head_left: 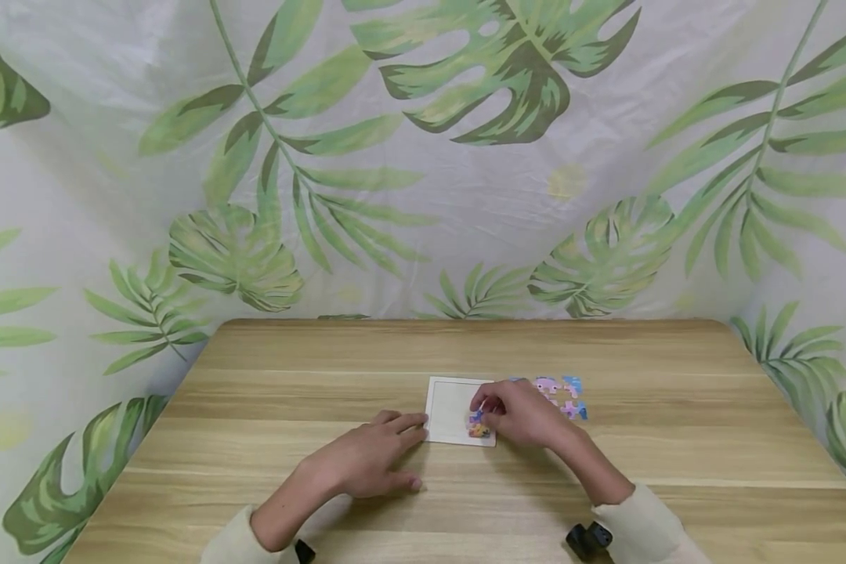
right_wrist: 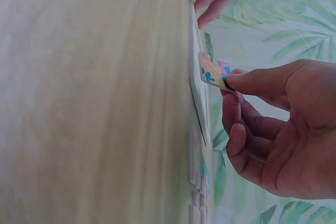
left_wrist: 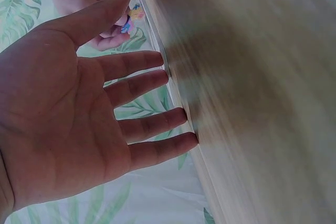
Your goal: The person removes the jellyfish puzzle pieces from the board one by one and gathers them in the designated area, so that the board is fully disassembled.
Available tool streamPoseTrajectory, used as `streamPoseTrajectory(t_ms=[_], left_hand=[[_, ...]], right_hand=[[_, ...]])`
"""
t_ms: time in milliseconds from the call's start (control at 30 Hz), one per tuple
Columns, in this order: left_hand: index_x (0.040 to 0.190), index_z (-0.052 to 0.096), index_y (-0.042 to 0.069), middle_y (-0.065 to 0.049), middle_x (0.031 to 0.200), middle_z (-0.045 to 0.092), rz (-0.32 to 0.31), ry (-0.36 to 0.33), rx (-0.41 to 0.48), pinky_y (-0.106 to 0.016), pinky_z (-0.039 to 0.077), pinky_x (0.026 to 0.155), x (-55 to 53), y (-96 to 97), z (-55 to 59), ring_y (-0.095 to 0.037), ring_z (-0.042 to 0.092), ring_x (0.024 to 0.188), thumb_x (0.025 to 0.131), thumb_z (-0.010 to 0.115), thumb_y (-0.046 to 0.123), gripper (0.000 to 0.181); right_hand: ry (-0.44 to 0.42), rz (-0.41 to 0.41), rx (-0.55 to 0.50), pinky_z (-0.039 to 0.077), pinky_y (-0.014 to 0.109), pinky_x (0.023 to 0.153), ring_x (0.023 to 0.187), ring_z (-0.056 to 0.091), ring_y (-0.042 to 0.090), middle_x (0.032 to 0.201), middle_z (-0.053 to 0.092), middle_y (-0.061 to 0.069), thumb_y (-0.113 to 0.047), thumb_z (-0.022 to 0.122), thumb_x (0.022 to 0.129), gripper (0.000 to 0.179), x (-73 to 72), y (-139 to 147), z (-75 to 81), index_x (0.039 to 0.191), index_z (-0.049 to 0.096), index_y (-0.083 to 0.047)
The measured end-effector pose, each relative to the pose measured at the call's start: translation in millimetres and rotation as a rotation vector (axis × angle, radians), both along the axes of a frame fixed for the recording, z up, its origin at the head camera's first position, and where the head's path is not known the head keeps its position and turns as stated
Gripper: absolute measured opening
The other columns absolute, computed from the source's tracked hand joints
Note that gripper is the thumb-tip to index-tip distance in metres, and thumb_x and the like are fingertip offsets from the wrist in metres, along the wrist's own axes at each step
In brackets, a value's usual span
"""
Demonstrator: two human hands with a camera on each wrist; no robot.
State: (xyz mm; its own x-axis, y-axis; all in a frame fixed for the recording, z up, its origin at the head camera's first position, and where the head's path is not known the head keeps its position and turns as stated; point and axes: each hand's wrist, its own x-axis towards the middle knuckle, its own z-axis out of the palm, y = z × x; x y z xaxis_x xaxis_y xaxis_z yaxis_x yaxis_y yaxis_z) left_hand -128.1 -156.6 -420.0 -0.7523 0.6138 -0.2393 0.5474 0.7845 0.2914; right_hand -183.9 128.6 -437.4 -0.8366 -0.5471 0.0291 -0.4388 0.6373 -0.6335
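My right hand (head_left: 525, 413) pinches a jigsaw puzzle piece (right_wrist: 212, 72) between thumb and fingers. Yellow, pink and blue show on the piece, which is tilted above the right part of a white puzzle tray (head_left: 447, 399). The tray is flat and rectangular with a thin line inside its border. With fingers spread and nearly straight, my left hand (head_left: 370, 458) rests its fingertips at the tray's left edge. The left wrist view shows the palm of this left hand (left_wrist: 68, 108) with nothing in it.
Several loose puzzle pieces (head_left: 573, 385), pink, purple and blue, lie on the wooden table (head_left: 289, 399) right of the tray, partly hidden behind my right hand. A leaf-patterned cloth (head_left: 465, 196) hangs behind the table. Dark wrist devices (head_left: 588, 540) sit at both sleeves.
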Motion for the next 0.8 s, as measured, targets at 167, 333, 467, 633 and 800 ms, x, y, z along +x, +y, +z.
streamPoseTrajectory(t_ms=[167, 333, 467, 633, 800], left_hand=[[0.156, 0.056, 0.008, -0.005, 0.173, 0.041, -0.002, -0.008, -0.01, -0.054, 0.046, 0.12, 0.3, 0.0, 0.0, -0.036, 0.042, 0.155, 0.101, 0.075, 0.045, 0.068], [0.155, 0.057, 0.008, -0.004, 0.172, 0.042, 0.003, -0.01, -0.005, -0.054, 0.046, 0.12, 1.3, -0.1, 0.8, -0.037, 0.042, 0.155, 0.101, 0.075, 0.044, 0.068], [0.155, 0.056, 0.007, -0.005, 0.172, 0.041, 0.006, -0.013, -0.004, -0.054, 0.047, 0.12, 2.0, 0.3, 1.7, -0.036, 0.042, 0.156, 0.101, 0.075, 0.044, 0.068], [0.155, 0.056, 0.007, -0.006, 0.172, 0.042, 0.004, -0.005, -0.012, -0.053, 0.047, 0.12, 2.5, 0.8, 1.8, -0.035, 0.042, 0.155, 0.1, 0.075, 0.045, 0.069], [0.155, 0.056, 0.007, -0.007, 0.171, 0.042, 0.002, 0.0, -0.01, -0.054, 0.047, 0.12, 2.9, 0.7, 1.0, -0.035, 0.042, 0.155, 0.1, 0.075, 0.045, 0.069]], right_hand=[[-0.075, 0.015, -0.044, 0.05, 0.024, 0.072, 0.08, 0.059, 0.007, 0.089, 0.07, -0.005, -0.004, 0.07, 0.099, 0.013, 0.5, 13, 5.6, 0.104, 0.078, -0.013], [-0.11, 0.039, -0.065, 0.049, 0.023, 0.07, 0.078, 0.057, 0.008, 0.09, 0.07, -0.003, -0.005, 0.069, 0.101, 0.011, 1.1, 29, 7.2, 0.105, 0.077, -0.012], [-0.117, 0.054, -0.073, 0.047, 0.023, 0.068, 0.076, 0.054, 0.008, 0.088, 0.069, -0.003, -0.007, 0.07, 0.102, 0.011, 1.6, 41, 6.9, 0.106, 0.078, -0.012], [-0.12, 0.059, -0.086, 0.047, 0.023, 0.067, 0.077, 0.053, 0.007, 0.09, 0.068, -0.002, -0.006, 0.069, 0.102, 0.011, 3.3, 57, 6.6, 0.105, 0.077, -0.011], [-0.154, 0.052, -0.102, 0.049, 0.023, 0.066, 0.075, 0.055, 0.006, 0.09, 0.068, 0.001, -0.004, 0.067, 0.102, 0.009, 4.7, 73, 6.2, 0.107, 0.075, -0.007]])
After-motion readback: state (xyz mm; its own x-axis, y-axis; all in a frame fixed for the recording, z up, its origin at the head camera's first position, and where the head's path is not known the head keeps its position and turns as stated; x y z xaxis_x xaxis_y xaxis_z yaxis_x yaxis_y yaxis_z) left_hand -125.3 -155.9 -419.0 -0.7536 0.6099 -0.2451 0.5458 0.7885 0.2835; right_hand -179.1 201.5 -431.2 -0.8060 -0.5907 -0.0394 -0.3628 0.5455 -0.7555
